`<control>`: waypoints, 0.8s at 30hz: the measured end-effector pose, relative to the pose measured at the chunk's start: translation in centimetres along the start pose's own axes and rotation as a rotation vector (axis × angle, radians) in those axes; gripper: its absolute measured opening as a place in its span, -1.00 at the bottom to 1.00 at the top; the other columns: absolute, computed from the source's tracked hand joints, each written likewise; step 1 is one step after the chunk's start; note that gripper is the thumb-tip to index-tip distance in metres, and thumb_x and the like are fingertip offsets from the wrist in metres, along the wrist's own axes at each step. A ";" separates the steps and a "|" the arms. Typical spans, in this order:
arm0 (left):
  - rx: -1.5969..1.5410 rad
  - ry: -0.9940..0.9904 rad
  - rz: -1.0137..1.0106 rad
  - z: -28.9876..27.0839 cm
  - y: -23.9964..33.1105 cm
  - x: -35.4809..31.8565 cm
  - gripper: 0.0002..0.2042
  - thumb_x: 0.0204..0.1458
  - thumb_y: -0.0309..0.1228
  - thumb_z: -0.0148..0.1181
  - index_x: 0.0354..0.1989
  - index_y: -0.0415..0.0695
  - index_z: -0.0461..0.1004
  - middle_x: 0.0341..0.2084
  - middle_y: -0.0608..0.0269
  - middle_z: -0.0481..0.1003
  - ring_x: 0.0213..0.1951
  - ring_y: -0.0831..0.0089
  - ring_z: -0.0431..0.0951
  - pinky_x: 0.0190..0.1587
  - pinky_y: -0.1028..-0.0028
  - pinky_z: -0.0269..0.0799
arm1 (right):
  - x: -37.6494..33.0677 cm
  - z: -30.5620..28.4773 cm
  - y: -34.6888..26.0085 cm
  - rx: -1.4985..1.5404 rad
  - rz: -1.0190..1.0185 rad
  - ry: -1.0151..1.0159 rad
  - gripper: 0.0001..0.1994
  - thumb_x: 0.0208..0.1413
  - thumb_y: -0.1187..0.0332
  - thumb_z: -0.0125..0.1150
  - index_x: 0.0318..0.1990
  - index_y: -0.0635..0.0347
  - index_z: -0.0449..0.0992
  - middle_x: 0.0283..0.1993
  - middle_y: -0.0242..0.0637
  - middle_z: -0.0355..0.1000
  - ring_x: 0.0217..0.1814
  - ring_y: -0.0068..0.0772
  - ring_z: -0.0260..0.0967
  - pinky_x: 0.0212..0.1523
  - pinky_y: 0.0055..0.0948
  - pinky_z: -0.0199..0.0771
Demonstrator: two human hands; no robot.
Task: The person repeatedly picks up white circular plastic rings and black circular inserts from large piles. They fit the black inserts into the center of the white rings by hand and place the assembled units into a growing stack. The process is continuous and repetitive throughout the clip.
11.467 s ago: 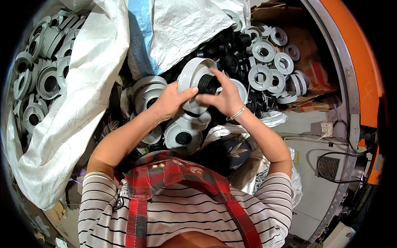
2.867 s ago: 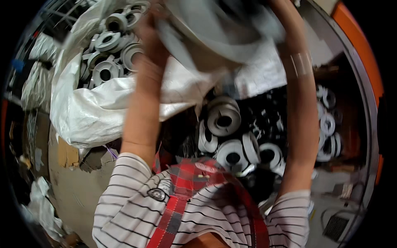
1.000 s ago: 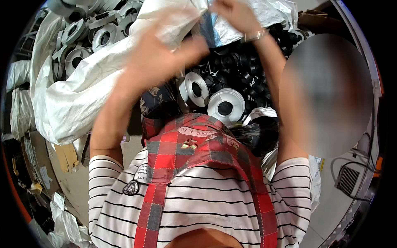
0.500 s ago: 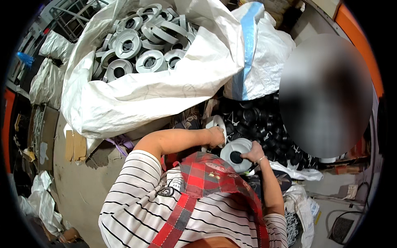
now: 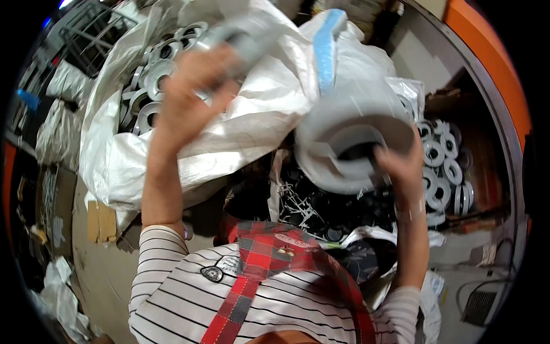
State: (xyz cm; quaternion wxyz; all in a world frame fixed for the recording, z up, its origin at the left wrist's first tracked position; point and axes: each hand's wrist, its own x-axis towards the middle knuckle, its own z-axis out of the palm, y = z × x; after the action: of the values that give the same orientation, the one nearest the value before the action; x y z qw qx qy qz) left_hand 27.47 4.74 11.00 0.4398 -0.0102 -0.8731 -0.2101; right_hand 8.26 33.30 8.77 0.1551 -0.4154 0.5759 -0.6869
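My left hand [image 5: 197, 92], smeared by motion, is raised over the open white sack [image 5: 189, 155]. Its fingers are on a blurred grey plastic flanged ring [image 5: 258, 43]. Inside the sack lie several similar grey rings [image 5: 157, 80] with dark centres. On the right, my right hand [image 5: 404, 169] grips another grey flanged ring [image 5: 321, 140] by its near right side, thumb reaching into the hole. That ring is tilted, showing its hollow inside. Beneath it are many black round plastic parts [image 5: 335, 232] and a scatter of thin white pieces [image 5: 301, 206].
Grey rings [image 5: 438, 192] are piled in a compartment at the far right, beside an orange-edged frame [image 5: 487, 51]. A second white sack with a blue stripe [image 5: 327, 49] stands behind. Cardboard [image 5: 102, 222] and crumpled white sacks [image 5: 60, 286] lie on the left.
My left hand has swung up and left with its ring to the sack. My right hand has lifted its ring up toward the view. The thin white pieces have come into sight.
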 end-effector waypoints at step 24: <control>-0.483 -0.646 -0.699 31.6 -4.6 -11.1 -0.71 0.07 -0.45 0.14 -0.05 -0.30 0.44 -0.21 0.20 0.51 -0.16 0.48 0.49 -0.07 0.47 0.39 | -13.6 -37.4 19.6 -1.224 1.002 0.614 -0.12 -0.26 -0.13 0.35 0.13 0.31 0.19 0.09 0.05 0.30 0.18 0.03 0.24 0.16 -0.06 0.21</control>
State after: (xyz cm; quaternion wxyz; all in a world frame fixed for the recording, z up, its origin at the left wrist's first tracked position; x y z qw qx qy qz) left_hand 9.19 14.28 -15.87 0.0375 0.1161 -0.8421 -0.5254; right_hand -16.71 61.80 -14.22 0.0255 0.0830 0.9786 -0.1867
